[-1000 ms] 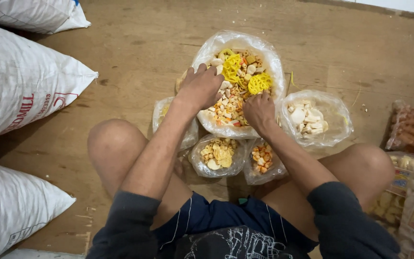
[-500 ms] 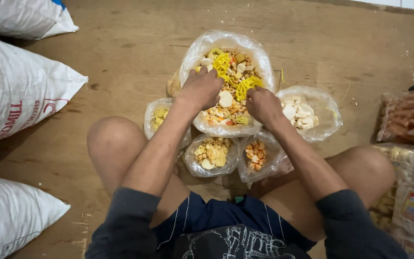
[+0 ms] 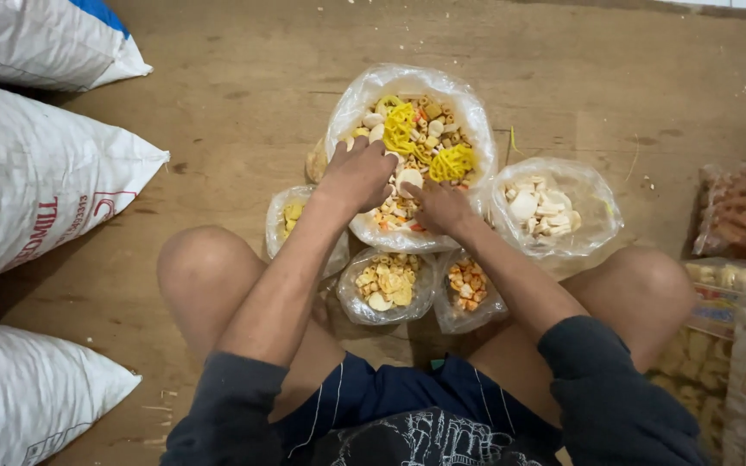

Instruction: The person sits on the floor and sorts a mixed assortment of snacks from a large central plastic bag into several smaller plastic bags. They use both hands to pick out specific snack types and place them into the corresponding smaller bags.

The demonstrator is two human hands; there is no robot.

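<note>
Head view, looking straight down. Left hand [image 3: 357, 177] resting knuckles-up inside the big clear bag of mixed crackers [image 3: 407, 155], fingers loosely curled into the pieces; cannot tell whether anything is pinched. Right hand [image 3: 442, 205] lying flat on the near part of the same bag, fingers pointing left toward the other hand, tips among the pale round pieces. Both forearms reaching forward between bare bent knees, dark sleeves pushed up near the elbows.

Big bag standing open at the centre of the wooden floor [image 3: 235, 112]. Around it, smaller open bags: white chips [image 3: 554, 207] to the right, yellow crackers [image 3: 388, 283] and orange pieces [image 3: 468, 289] near, one more [image 3: 291, 220] at the left. White woven sacks [image 3: 41, 173] along the left edge; packed snack packets [image 3: 740, 302] at the right.
</note>
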